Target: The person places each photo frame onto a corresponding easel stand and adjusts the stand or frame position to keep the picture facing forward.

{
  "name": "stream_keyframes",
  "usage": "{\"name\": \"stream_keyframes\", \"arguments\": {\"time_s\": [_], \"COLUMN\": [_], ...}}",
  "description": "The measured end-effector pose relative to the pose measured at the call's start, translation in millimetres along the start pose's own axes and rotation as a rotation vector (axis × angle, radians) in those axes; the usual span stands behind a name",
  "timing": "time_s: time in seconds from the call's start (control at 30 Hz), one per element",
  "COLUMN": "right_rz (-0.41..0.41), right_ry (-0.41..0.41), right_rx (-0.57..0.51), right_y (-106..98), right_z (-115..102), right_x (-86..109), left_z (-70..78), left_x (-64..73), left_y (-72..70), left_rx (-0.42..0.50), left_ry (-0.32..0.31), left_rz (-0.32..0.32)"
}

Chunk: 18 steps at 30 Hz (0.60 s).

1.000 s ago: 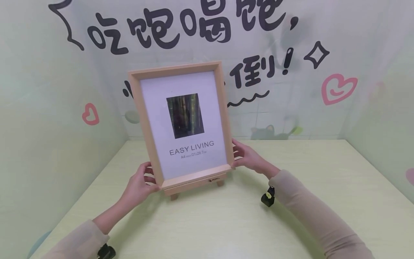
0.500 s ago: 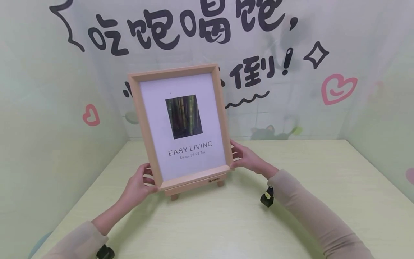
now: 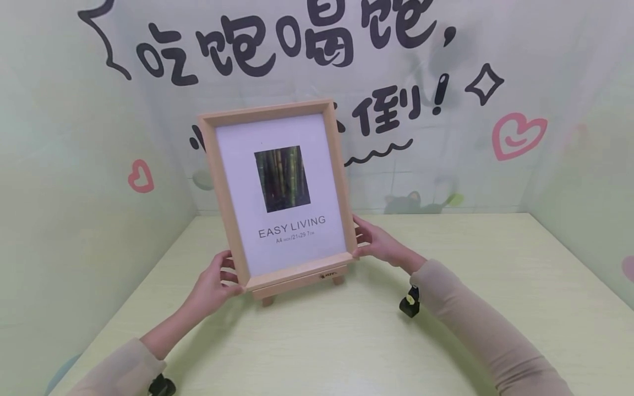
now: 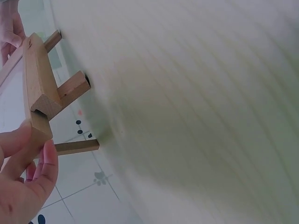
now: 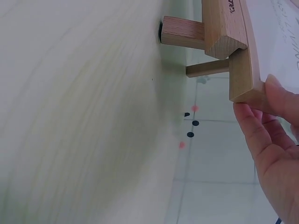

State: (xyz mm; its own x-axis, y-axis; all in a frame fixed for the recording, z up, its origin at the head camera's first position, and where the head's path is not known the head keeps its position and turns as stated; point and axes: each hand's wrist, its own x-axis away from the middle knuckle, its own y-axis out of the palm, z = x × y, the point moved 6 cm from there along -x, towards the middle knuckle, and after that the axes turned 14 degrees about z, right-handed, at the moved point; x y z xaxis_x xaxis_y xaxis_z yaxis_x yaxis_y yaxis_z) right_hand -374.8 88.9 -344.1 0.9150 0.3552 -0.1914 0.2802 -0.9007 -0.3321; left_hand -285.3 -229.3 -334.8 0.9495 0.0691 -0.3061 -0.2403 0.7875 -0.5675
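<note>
A light wooden picture frame [image 3: 225, 203] with a white sheet reading "EASY LIVING" leans back on a small wooden easel [image 3: 299, 282]. Its lower edge sits on the easel's ledge, and the easel's feet are on the table. My left hand [image 3: 214, 283] grips the frame's lower left corner, thumb in front and fingers behind. At the lower right corner, my right hand [image 3: 378, 241] pinches the side in the same way. The left wrist view shows the ledge [image 4: 42, 74] under the frame's edge; the right wrist view shows a rear leg [image 5: 208, 68] behind. Most of the easel is hidden.
The pale wood-grain table [image 3: 317, 352] stretches around the easel. Behind it hangs a whitish curtain [image 3: 470, 181] with dark lettering and pink hearts, and pale panels stand at both sides. Dark wrist cameras [image 3: 410, 301] hang from the sleeves.
The frame's top has dropped slightly and shifted a little left since one second ago. Both hands have kept their grip and moved barely with it. The easel stays in place.
</note>
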Motion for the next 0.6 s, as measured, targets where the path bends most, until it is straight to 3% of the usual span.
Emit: {"name": "stream_keyframes", "arguments": {"time_s": [0.27, 0.6], "right_rz": [0.022, 0.079], "right_ry": [0.013, 0.027], "right_rx": [0.0, -0.015], "right_y": [0.7, 1.6], "right_z": [1.5, 0.9], "right_x": [0.8, 5.4], "left_z": [-1.4, -7.2], "left_x": [-0.4, 3.8], "left_y": [1.8, 6.9], "left_rx": [0.008, 0.128], "left_ry": [0.026, -0.047], "left_rz": [-0.017, -0.099]}}
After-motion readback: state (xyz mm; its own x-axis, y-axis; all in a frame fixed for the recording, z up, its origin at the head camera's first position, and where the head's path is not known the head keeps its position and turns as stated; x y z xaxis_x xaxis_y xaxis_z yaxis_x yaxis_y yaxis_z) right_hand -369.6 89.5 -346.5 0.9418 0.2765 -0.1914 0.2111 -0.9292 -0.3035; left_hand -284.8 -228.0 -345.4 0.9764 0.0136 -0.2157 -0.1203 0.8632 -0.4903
